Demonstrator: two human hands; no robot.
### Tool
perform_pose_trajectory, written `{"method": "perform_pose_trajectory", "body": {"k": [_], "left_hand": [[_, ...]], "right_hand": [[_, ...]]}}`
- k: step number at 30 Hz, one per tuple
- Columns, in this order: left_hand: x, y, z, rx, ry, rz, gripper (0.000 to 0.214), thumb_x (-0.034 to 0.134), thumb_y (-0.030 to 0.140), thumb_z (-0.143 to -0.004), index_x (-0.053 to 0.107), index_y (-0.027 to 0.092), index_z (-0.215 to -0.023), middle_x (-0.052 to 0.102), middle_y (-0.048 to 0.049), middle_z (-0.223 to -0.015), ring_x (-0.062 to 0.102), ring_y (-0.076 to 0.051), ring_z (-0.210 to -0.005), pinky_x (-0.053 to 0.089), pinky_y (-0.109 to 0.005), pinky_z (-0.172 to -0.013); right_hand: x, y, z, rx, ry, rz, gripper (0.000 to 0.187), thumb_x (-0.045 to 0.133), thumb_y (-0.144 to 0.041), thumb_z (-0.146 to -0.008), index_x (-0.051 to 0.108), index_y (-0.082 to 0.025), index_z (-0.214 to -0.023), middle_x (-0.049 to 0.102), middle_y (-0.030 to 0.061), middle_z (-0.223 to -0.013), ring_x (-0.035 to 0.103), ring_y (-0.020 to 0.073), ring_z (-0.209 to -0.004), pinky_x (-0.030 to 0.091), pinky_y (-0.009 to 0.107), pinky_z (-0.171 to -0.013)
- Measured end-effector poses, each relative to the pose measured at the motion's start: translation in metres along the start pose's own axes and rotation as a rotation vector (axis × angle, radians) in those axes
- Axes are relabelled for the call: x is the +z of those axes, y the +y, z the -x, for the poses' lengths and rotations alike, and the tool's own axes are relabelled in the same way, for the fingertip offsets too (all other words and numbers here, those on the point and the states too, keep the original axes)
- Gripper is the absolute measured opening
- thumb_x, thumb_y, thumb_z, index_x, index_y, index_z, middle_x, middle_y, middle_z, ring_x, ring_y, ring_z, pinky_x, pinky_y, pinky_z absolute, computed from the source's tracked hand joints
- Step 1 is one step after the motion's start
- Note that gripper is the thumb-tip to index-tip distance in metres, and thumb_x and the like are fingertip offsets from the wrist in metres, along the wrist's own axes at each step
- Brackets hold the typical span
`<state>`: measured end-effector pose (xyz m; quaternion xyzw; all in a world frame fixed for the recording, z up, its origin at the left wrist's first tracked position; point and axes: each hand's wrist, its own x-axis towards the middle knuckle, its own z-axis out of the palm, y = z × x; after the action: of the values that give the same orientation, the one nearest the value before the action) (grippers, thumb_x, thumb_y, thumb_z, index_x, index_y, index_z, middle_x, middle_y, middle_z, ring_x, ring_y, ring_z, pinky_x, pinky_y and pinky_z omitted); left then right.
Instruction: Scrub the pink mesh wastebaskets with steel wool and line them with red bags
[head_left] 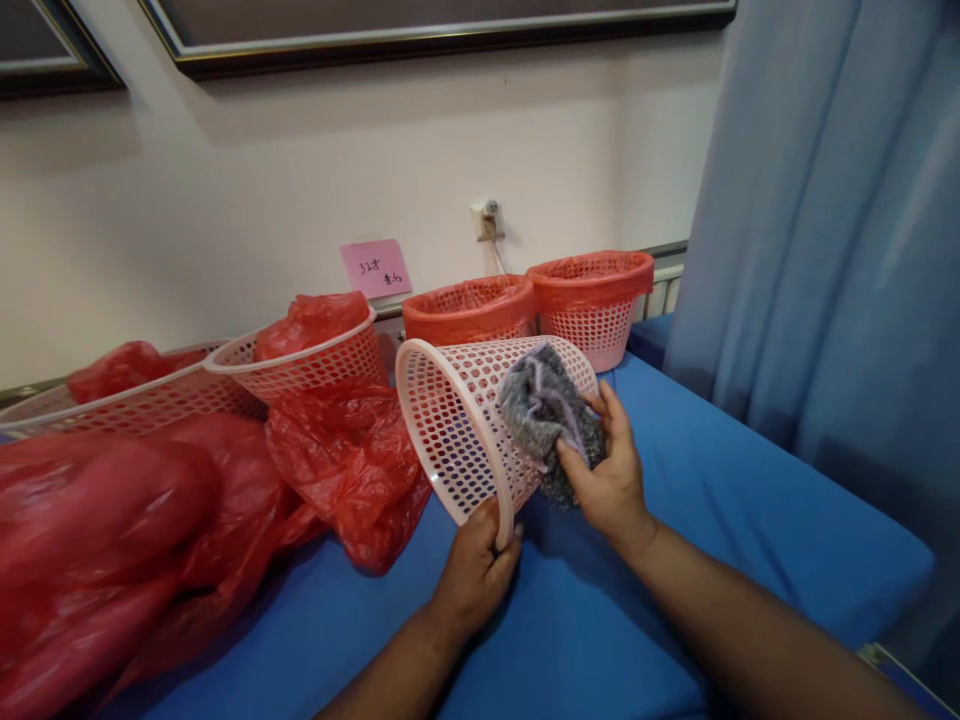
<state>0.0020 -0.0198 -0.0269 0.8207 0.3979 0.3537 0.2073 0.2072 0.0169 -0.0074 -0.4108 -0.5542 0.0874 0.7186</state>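
A pale pink perforated plastic wastebasket (pixel 480 385) is tipped on its side above the blue-covered bed (pixel 600 610), its mouth facing left. My left hand (pixel 480 565) is closed around the lower part of its rim. Against the basket's outer wall lies a grey cloth (pixel 551 415) with a lighter edge. My right hand (pixel 611 475) grips this cloth between thumb and fingers, near the basket's base end. Part of the basket's wall is hidden behind the cloth.
Two wastebaskets (pixel 585 325) with red liners stand behind, by the wall. Further baskets (pixel 300 365) holding red plastic sit at left, with crumpled red bags (pixel 150 520) before them. A blue curtain (pixel 810 260) hangs at right; a wall socket (pixel 487 220) has a plug.
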Motion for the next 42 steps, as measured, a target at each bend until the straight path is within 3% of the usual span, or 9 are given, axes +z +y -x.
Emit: {"method": "perform_pose_trajectory", "body": {"k": [5, 10, 13, 18, 25, 31, 34, 40, 42], "left_hand": [[0.003, 0.002, 0.001, 0.004, -0.037, 0.011, 0.038, 0.051, 0.022, -0.096, 0.067, 0.020, -0.131, 0.073, -0.0106, -0.120, 0.068, -0.026, -0.111, 0.053, -0.042, -0.104], [0.002, 0.003, -0.002, -0.025, -0.030, 0.065, 0.038, 0.049, 0.021, -0.097, 0.068, 0.020, -0.130, 0.072, -0.0099, -0.126, 0.066, -0.027, -0.119, 0.050, -0.042, -0.109], [0.000, 0.003, -0.004, -0.053, 0.001, 0.073, 0.040, 0.048, 0.020, -0.096, 0.066, 0.019, -0.133, 0.070, -0.0107, -0.132, 0.065, -0.027, -0.122, 0.049, -0.042, -0.109], [0.000, 0.001, -0.003, -0.029, 0.003, 0.045, 0.039, 0.049, 0.017, -0.094, 0.067, 0.019, -0.129, 0.073, -0.0098, -0.122, 0.069, -0.025, -0.109, 0.054, -0.042, -0.101], [0.002, -0.003, -0.003, -0.008, 0.012, 0.049, 0.038, 0.050, 0.018, -0.094, 0.068, 0.019, -0.127, 0.073, -0.0105, -0.123, 0.067, -0.027, -0.116, 0.051, -0.046, -0.107], [-0.002, 0.002, -0.003, -0.011, -0.008, 0.124, 0.045, 0.048, 0.013, -0.092, 0.067, 0.020, -0.132, 0.071, -0.0101, -0.131, 0.063, -0.029, -0.126, 0.051, -0.048, -0.109], [-0.003, 0.002, -0.004, -0.025, -0.007, 0.130, 0.047, 0.046, 0.012, -0.093, 0.066, 0.021, -0.134, 0.071, -0.0077, -0.131, 0.062, -0.027, -0.128, 0.047, -0.048, -0.114], [-0.001, -0.003, -0.003, -0.033, -0.032, 0.074, 0.053, 0.046, 0.010, -0.092, 0.061, 0.023, -0.140, 0.070, -0.0056, -0.133, 0.064, -0.026, -0.125, 0.050, -0.045, -0.112], [-0.001, -0.004, -0.003, -0.026, -0.043, 0.061, 0.057, 0.045, 0.007, -0.089, 0.059, 0.023, -0.142, 0.068, -0.0058, -0.137, 0.062, -0.025, -0.127, 0.049, -0.045, -0.112]], "right_hand": [[-0.020, 0.027, -0.037, 0.049, 0.276, 0.222, 0.049, 0.071, -0.035, -0.084, 0.059, -0.018, -0.128, 0.062, 0.0132, -0.122, 0.061, 0.0298, -0.117, 0.049, 0.056, -0.107], [-0.023, 0.019, -0.036, -0.115, 0.031, 0.162, 0.039, 0.065, -0.034, -0.089, 0.062, -0.022, -0.126, 0.048, 0.0141, -0.142, 0.049, 0.0308, -0.134, 0.039, 0.058, -0.116], [-0.015, 0.016, -0.027, 0.017, -0.013, -0.056, 0.031, 0.056, -0.034, -0.096, 0.065, -0.026, -0.124, 0.053, 0.0106, -0.140, 0.055, 0.0264, -0.129, 0.044, 0.054, -0.113], [-0.007, 0.038, -0.026, 0.262, 0.088, -0.136, 0.059, 0.068, -0.041, -0.087, 0.052, -0.024, -0.141, 0.058, 0.0112, -0.134, 0.062, 0.0246, -0.116, 0.050, 0.052, -0.107], [-0.005, 0.004, -0.012, -0.372, -0.243, 0.179, 0.084, 0.072, -0.032, -0.089, 0.026, -0.036, -0.160, 0.009, 0.0094, -0.170, 0.024, 0.0358, -0.155, 0.038, 0.061, -0.119], [-0.005, -0.028, 0.010, -0.668, -0.333, 0.168, 0.061, 0.074, -0.022, -0.085, 0.056, -0.035, -0.143, 0.022, 0.0060, -0.166, 0.046, 0.0326, -0.141, 0.050, 0.051, -0.112], [-0.005, -0.009, 0.003, -0.540, -0.253, 0.168, 0.058, 0.065, -0.012, -0.086, 0.060, -0.037, -0.138, 0.031, 0.0051, -0.162, 0.046, 0.0303, -0.142, 0.049, 0.051, -0.113], [-0.018, 0.074, -0.043, 0.173, 0.087, 0.352, 0.075, 0.064, -0.023, -0.081, 0.041, -0.020, -0.153, 0.052, 0.0174, -0.144, 0.052, 0.0348, -0.136, 0.044, 0.061, -0.113], [-0.021, 0.076, -0.046, 0.226, 0.092, 0.357, 0.072, 0.064, -0.025, -0.080, 0.045, -0.017, -0.149, 0.055, 0.0184, -0.140, 0.055, 0.0358, -0.132, 0.045, 0.062, -0.112]]}}
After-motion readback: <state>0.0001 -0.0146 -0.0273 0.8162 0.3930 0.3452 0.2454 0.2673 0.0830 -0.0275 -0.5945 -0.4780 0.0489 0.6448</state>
